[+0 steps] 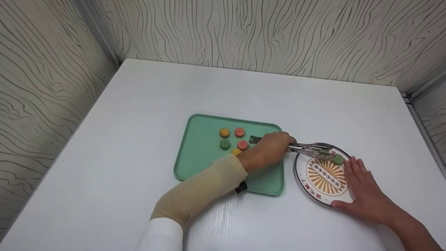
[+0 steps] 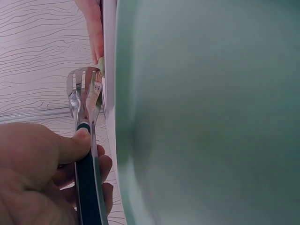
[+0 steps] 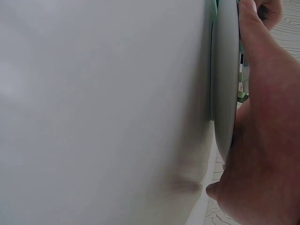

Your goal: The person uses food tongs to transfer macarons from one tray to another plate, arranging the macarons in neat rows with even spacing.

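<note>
Tongs (image 2: 85, 164), gripped in the left hand (image 1: 270, 148), extend over the printed plate (image 1: 303, 167), one green disc (image 1: 324, 152) at their tips and a second green disc (image 1: 338, 159) just beside. The right hand (image 1: 366, 194), fingers extended, touches the plate's rim. Yellow discs (image 1: 224, 132), pink discs (image 1: 239, 132) and a third green disc (image 1: 225, 144) lie on the green tray (image 1: 198, 146).
</note>
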Motion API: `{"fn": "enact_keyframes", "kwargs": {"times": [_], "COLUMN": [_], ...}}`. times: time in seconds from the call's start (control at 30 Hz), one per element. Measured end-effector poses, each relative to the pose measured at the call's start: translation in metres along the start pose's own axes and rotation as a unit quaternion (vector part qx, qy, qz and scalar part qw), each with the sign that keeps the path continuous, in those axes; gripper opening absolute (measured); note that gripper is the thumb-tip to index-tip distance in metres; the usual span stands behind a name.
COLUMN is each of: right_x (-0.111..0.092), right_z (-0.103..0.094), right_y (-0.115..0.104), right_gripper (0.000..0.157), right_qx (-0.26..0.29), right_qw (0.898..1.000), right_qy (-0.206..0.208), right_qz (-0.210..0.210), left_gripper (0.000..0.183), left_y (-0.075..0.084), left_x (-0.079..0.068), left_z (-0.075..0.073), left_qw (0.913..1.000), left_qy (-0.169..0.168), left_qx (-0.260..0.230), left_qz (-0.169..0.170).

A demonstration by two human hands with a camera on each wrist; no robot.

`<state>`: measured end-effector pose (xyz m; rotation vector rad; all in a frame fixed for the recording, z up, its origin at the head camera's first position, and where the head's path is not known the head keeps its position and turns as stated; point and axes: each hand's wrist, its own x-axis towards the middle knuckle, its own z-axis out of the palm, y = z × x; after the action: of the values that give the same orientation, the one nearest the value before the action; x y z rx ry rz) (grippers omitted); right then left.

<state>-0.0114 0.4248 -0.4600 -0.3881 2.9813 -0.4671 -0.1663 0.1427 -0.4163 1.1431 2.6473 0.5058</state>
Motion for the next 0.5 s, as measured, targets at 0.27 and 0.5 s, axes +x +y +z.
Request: {"fn": "enact_keyframes", "kwargs": {"times": [0.27,0.5], "right_x": [0.0005,0.0003], "right_z": [-0.0001,0.0007], "right_y": [0.0011,0.0007], "right_gripper": [0.128,0.128], "right_qx": [-0.007,-0.004], "right_qw": [1.0,1.0], "right_qy": [-0.002,0.001], "right_qz": [0.001,0.001], "left_gripper": [0.032,0.029], "left_y": [0.0006,0.0015], "left_x": [0.0026,0.003], "left_z": [0.0017,0.0034], "left_qw": [1.0,0.9999], "left_qy": [-0.005,-0.013], "left_qx": [0.007,0.009], "left_qz": [-0.004,-0.004]}}
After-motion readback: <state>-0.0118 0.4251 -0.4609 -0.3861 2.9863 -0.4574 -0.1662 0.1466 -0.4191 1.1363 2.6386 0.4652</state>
